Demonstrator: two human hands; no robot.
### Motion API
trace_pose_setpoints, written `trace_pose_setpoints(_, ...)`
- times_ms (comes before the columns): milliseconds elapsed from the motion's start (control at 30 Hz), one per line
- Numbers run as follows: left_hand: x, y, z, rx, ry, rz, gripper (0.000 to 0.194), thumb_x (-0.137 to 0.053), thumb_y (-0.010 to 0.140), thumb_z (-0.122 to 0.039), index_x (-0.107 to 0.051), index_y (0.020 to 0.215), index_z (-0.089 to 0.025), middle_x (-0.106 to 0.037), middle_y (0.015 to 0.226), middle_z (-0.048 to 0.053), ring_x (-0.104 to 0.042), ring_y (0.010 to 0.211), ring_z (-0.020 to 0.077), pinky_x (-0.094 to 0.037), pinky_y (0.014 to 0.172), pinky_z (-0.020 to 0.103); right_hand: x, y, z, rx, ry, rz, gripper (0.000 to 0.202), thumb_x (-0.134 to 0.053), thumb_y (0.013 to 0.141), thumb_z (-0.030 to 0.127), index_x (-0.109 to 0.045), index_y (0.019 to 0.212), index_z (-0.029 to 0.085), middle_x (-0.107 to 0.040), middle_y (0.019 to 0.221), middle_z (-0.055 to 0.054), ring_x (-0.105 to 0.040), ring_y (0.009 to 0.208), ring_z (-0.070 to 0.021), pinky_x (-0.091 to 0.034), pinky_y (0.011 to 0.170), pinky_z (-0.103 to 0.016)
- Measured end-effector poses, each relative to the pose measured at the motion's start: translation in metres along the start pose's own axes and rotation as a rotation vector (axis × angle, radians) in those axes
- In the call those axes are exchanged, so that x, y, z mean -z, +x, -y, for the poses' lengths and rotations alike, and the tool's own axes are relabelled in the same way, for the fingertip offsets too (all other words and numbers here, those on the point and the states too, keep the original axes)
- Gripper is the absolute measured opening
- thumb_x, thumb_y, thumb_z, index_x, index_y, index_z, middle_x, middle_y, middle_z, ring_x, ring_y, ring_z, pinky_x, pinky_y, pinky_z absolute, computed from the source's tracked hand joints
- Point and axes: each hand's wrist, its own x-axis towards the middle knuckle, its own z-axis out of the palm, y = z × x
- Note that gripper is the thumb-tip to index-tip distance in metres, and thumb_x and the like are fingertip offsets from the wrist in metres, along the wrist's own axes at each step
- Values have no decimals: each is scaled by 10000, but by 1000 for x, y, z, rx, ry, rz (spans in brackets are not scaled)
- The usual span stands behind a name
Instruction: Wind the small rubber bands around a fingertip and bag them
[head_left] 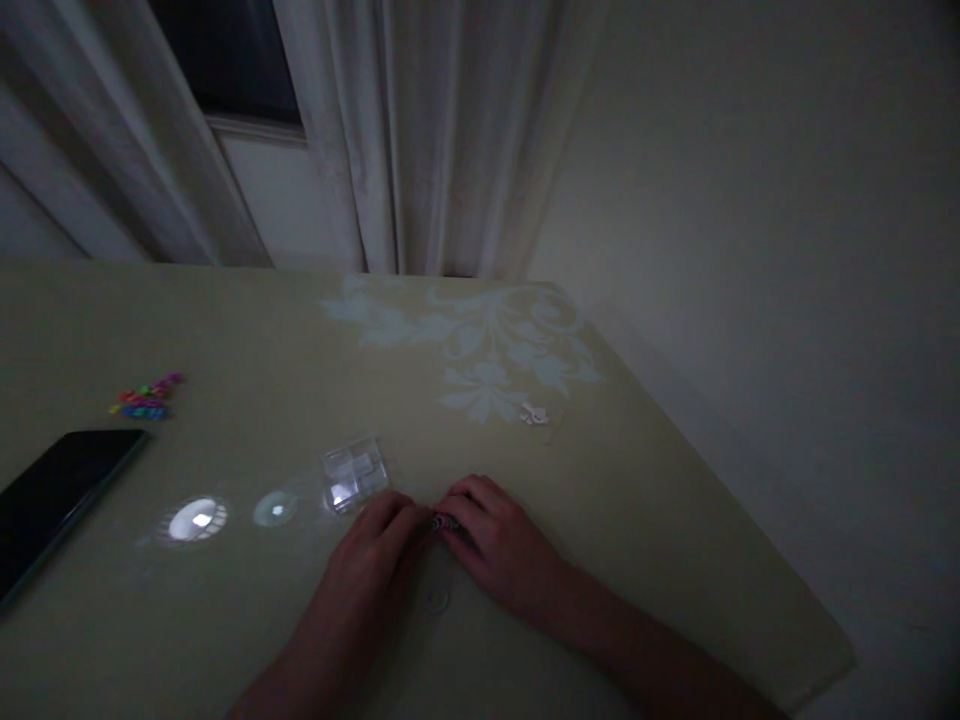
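Observation:
A small dark and pale patterned piece (444, 522) shows between my two hands, low in the middle of the view. My right hand (491, 530) is closed on it with fingertips pinched. My left hand (379, 540) is closed too, its fingertips meeting the piece's left side; what they grip is hidden. Just beyond my left hand lies a clear compartment box (354, 476). A small ring (438, 599) rests on the table between my wrists.
A dark phone (64, 495) lies at the left, with a pile of colourful small pieces (146, 398) behind it. Two shiny round objects (197, 519) (275, 508) sit left of the box. A small white figure (534, 414) lies behind my right hand. Curtains (450, 140) hang behind the table (637, 500).

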Motion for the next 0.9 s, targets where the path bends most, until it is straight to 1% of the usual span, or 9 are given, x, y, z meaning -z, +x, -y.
trace_pose_setpoints(133, 5, 1, -2, 36, -51, -16, 260, -511, 998, -215, -766, 1045, -240, -757, 1006, 66, -733, 906, 224, -609, 800, 338, -5, -1, -2, 43, -37, -50, 134, -623, 1043, 195, -716, 1134, 161, -700, 1068, -90, -646, 1005, -220, -565, 930, -356)
trace_pose_setpoints(333, 10, -5, 2, 83, -152, -18, 326, -492, 993, -232, -766, 1158, -291, -829, 1096, 27, -787, 986, 234, -639, 892, 363, -2, -6, -8, 106, 111, -161, 215, -546, 1083, 202, -729, 1194, 202, -754, 1089, -78, -698, 1000, -195, -575, 925, -333)
trace_pose_setpoints(533, 28, -13, 15, 17, -205, 53, 433, -479, 992, -196, -684, 1349, -331, -785, 1308, 24, -757, 1183, 251, -614, 1030, 410, 16, -10, -8, 91, 208, -85, 384, -510, 1019, 69, -680, 1329, 218, -745, 1237, -77, -695, 1129, -182, -548, 1009, -329)
trace_pose_setpoints(600, 34, -17, 17, -8, -162, 65, 447, -518, 983, -213, -664, 1378, -364, -769, 1335, 22, -743, 1207, 259, -610, 1038, 420, 24, -10, -9, 58, 178, -63, 374, -572, 997, 96, -674, 1342, 198, -726, 1251, -91, -673, 1157, -196, -533, 1037, -345)
trace_pose_setpoints(667, 37, -22, 16, -30, -99, 91, 505, -680, 914, -299, -640, 1410, -391, -734, 1387, 39, -726, 1228, 295, -623, 1021, 437, 30, -11, -9, 18, 132, -15, 453, -742, 939, 226, -653, 1380, 175, -685, 1301, -115, -630, 1219, -239, -508, 1087, -387)
trace_pose_setpoints(733, 33, -26, 12, -29, -42, 113, 762, -869, 745, -346, -600, 1457, -386, -672, 1460, 81, -682, 1280, 352, -620, 1025, 480, 34, -12, -9, -32, 104, 61, 730, -910, 804, 394, -619, 1435, 168, -632, 1359, -136, -588, 1274, -281, -485, 1128, -418)
trace_pose_setpoints(800, 23, -29, 6, -4, -7, 87, 911, -936, 638, -307, -580, 1475, -358, -651, 1447, 115, -656, 1290, 379, -613, 1027, 514, 33, -14, -6, -70, 102, 137, 854, -948, 752, 455, -589, 1478, 185, -599, 1384, -136, -580, 1286, -285, -485, 1135, -409)
trace_pose_setpoints(833, 18, -29, 4, -5, 0, 82, 884, -924, 657, -287, -583, 1470, -345, -661, 1409, 119, -664, 1268, 368, -616, 1018, 503, 30, -15, -4, -74, 106, 161, 808, -925, 792, 433, -582, 1487, 201, -596, 1379, -127, -585, 1279, -272, -490, 1130, -393)
trace_pose_setpoints(900, 8, -26, 0, -17, 4, 70, 678, -844, 781, -278, -621, 1420, -309, -690, 1312, 114, -699, 1183, 321, -629, 983, 457, 22, -16, -1, -59, 109, 167, 634, -838, 905, 342, -585, 1475, 226, -603, 1347, -107, -598, 1254, -244, -501, 1114, -365)
